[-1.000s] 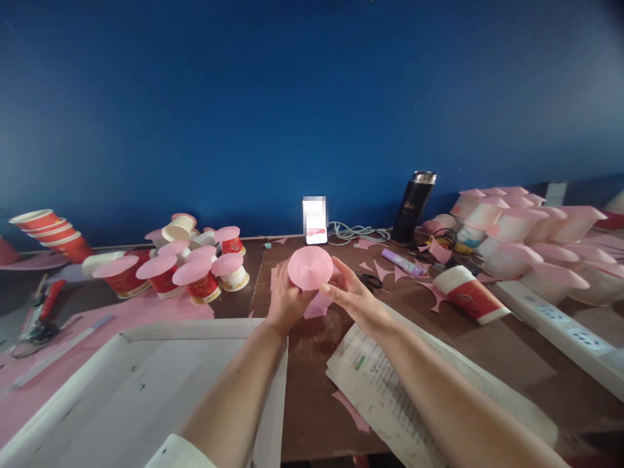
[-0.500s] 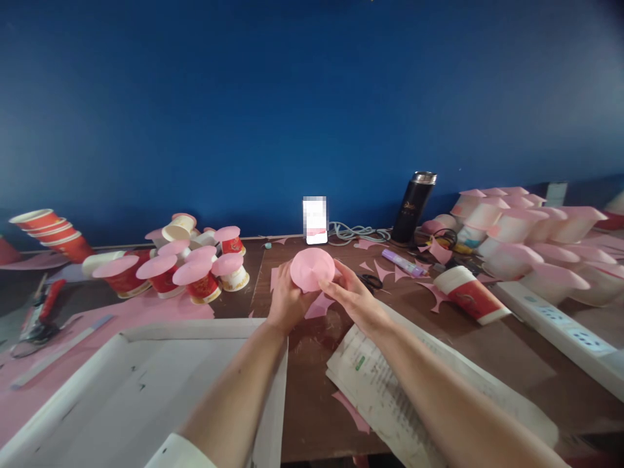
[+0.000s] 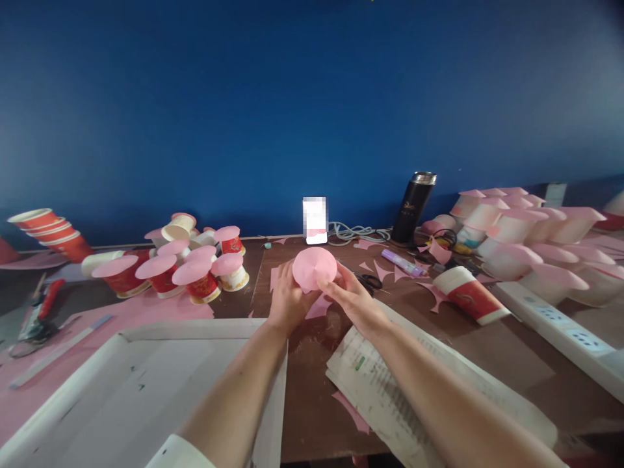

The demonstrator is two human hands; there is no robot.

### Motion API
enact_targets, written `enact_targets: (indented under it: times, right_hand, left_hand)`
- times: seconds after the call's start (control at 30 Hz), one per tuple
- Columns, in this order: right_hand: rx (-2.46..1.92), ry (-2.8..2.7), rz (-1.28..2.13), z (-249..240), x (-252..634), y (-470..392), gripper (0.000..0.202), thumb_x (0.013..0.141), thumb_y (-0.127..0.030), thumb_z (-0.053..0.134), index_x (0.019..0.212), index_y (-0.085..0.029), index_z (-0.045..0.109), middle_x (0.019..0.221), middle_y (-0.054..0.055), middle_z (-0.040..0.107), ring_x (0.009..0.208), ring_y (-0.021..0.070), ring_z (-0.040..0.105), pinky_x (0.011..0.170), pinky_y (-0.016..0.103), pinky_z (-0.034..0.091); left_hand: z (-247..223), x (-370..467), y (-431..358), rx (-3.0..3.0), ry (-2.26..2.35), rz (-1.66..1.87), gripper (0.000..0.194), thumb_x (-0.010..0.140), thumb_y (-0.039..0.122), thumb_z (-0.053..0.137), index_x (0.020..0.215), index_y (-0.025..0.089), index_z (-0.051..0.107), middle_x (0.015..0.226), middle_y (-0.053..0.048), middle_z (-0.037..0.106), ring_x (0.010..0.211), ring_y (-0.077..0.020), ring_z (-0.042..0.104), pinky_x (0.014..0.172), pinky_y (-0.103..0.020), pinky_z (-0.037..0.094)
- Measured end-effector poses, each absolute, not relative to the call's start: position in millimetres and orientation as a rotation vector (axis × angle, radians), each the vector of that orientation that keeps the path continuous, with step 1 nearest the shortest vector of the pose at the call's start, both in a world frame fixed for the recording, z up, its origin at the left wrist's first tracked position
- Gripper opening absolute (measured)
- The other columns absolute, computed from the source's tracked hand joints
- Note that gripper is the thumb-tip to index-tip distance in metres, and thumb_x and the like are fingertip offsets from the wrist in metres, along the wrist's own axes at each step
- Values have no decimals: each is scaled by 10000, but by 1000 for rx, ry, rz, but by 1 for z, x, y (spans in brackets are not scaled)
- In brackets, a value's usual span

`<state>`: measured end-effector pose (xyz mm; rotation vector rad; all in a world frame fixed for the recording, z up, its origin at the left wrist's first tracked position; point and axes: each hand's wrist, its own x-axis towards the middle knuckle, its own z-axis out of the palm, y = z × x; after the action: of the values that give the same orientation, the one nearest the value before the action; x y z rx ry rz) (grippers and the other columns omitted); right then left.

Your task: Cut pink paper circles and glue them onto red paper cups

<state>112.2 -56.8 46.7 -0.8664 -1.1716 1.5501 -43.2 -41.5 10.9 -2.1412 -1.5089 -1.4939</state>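
A round pink paper disc (image 3: 314, 265), shaped like a shallow cone with a point at its middle, is held up in front of me. My left hand (image 3: 288, 300) is closed around its left and lower side. From the right, my right hand (image 3: 348, 294) grips it, the thumb pressed on its front near the lower edge. Whether a cup sits behind the disc is hidden by the disc and my fingers. Pink paper scraps (image 3: 319, 307) lie on the brown table below, and black-handled scissors (image 3: 370, 281) lie just beyond my right hand.
Cups with pink paper tops (image 3: 197, 276) stand at left, more (image 3: 517, 227) at right. A shallow white box (image 3: 195, 328), a newspaper (image 3: 370, 364), a power strip (image 3: 556, 325), a fallen red cup (image 3: 470, 296), a black flask (image 3: 414, 208) and a phone (image 3: 315, 221) surround my hands.
The pink paper disc has shifted very slightly to the right and up in my hands. Both hands keep their hold, and the things on the table are unmoved.
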Motion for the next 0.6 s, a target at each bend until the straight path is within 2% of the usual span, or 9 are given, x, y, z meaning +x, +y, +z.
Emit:
enact_targets:
  times: [0.1,0.2,0.33,0.6]
  right_hand:
    - [-859,-1097,1638,44,116,-53,563,709,-440,724,1219,-261,566,1059,46,671,984,212,608,830,339,501]
    - [-829,-926,1828,44,121,-48,392,754,-456,677,1066,-224,629,938,53,691,817,159,628,744,288,513]
    - [-833,-783,1981,46,127,-43,337,773,-457,646,999,-208,617,836,42,685,707,127,623,671,251,503]
    - [-927,-824,1989,49,129,-44,365,758,-495,654,993,-220,606,874,49,682,756,137,634,602,222,484]
  left_hand:
    - [15,-42,-43,-2171,-1595,-1489,558,717,428,702,1169,179,488,1109,-127,589,1044,-286,539,882,-449,448]
    - [18,-41,-43,-2237,-1679,-1517,682,695,461,713,1255,185,437,1179,-133,568,1098,-286,522,901,-449,442]
    - [18,-41,-43,-2296,-1697,-1551,711,684,460,721,1273,189,427,1224,-143,551,1125,-288,519,922,-460,426]
    - [22,-39,-45,-2300,-1650,-1531,608,702,436,709,1210,200,474,1135,-121,583,1073,-275,541,897,-450,435]
